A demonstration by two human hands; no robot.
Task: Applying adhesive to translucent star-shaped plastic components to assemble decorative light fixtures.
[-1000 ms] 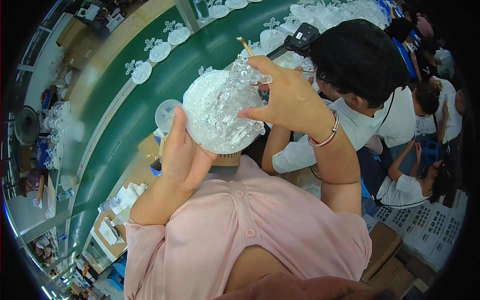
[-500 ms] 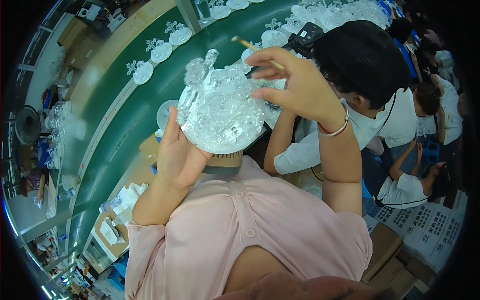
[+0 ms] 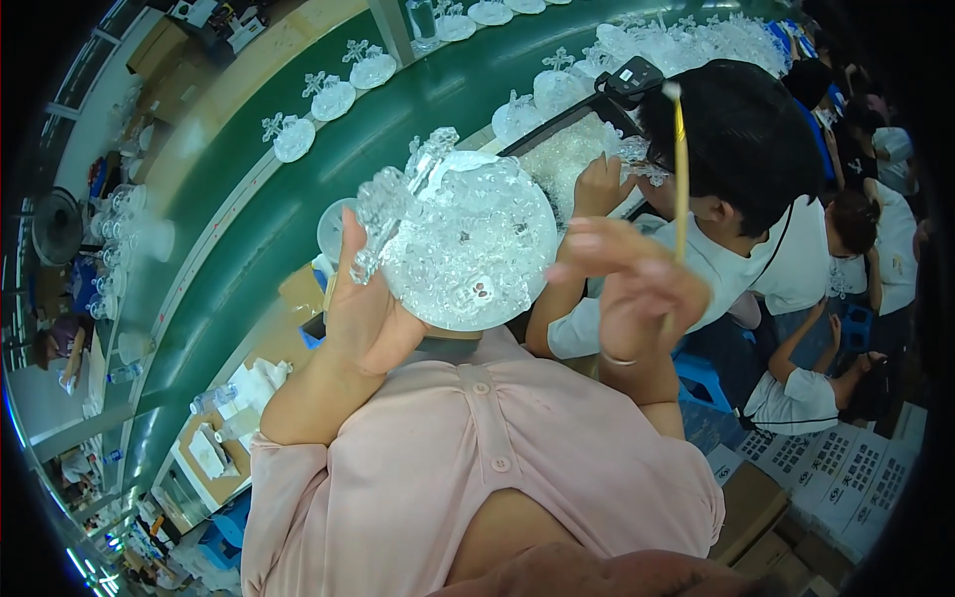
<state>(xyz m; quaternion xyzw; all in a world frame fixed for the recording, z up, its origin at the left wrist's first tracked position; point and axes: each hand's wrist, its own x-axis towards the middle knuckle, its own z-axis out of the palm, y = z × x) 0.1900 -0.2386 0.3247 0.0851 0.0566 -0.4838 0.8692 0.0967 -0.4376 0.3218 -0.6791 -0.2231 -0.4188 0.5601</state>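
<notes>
Left hand [image 3: 370, 323] cupped wide, holding a glittery plate [image 3: 473, 254], cup [image 3: 331, 229] behind my thumb, my right hand [image 3: 642, 289] blurred, loosely gripping a brush [image 3: 681, 189]

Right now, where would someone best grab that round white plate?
Probably by the plate's right rim, coming from the right: that edge lacks tall pieces, while clear ornaments crowd the upper left and the left hand supports the lower left.

The ornament [image 3: 477, 244] at twelve o'clock is rough, glossy and plastic-like, the brush [image 3: 680, 189] at two smooth and wood-like, the green belt [image 3: 298, 189] at ten smooth and glossy, the shirt [image 3: 477, 428] at six matt cloth.
</notes>
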